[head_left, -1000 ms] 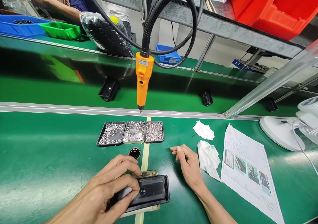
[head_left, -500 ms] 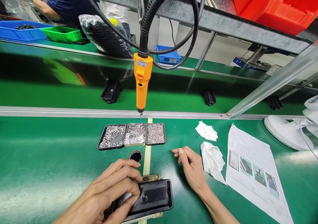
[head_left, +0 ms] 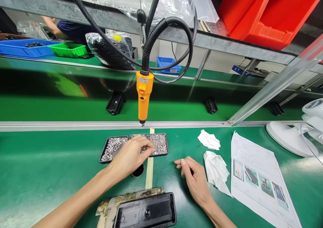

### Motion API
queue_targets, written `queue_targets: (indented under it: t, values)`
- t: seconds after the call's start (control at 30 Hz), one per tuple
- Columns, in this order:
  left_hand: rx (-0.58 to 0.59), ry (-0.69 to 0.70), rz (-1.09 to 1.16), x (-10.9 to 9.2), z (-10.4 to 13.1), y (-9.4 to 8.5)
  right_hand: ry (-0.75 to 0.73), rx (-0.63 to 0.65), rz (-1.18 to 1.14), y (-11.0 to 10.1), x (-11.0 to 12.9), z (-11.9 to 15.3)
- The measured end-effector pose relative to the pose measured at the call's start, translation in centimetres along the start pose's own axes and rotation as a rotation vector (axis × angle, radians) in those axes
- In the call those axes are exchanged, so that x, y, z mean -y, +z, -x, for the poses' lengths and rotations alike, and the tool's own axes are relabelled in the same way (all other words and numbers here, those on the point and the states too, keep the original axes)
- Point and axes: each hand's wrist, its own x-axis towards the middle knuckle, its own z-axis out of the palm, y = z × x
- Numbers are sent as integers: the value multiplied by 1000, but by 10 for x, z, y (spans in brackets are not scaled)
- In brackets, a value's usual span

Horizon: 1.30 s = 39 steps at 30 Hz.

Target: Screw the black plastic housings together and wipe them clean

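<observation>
Head view: the long black case [head_left: 161, 206] lies sideways, bottom middle. Right of centre, the right hand [head_left: 196, 182] curls loosely, its inside hidden. The left hand [head_left: 131, 155], nearer the tray of tiny metal bits [head_left: 159, 144], pinches nearly closed; can't tell on what.

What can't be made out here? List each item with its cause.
Left hand: any part in its fingertips, head view, hidden by fingers.
Middle tray: most contents, head view, behind that hand.
Black housing: near left corner, head view, cut off below.
Printed sheet: its text, head view, too small.
</observation>
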Motion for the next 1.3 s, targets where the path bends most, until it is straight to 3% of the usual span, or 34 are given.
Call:
queue_targets:
  t: [0.1,0.27,0.37,0.67,0.8,0.9,1.03,1.13,1.3]
  values:
    - [24,15,-21,8,-8,1,6,7,-8,0,0,0]
    - [30,-35,-95,35,1,-16,17,23,-24,-1,0,0]
    - [49,-44,-125,48,6,-17,29,26,-28,0,-1,-1]
    - [19,-59,-12,50,5,-9,42,19,-21,1,-4,0]
    - [-26,-154,126,41,12,-17,21,14,-10,0,-3,-1]
    - [-36,-258,275,21,30,-28,20,14,0,-1,-2,-2]
    - [81,-415,629,-14,67,-40,31,32,5,-2,-3,-2]
    - [133,-503,857,-31,88,-40,31,42,6,-4,-4,-1]
    - [132,-476,855,-31,103,-30,15,30,7,-3,-5,-2]
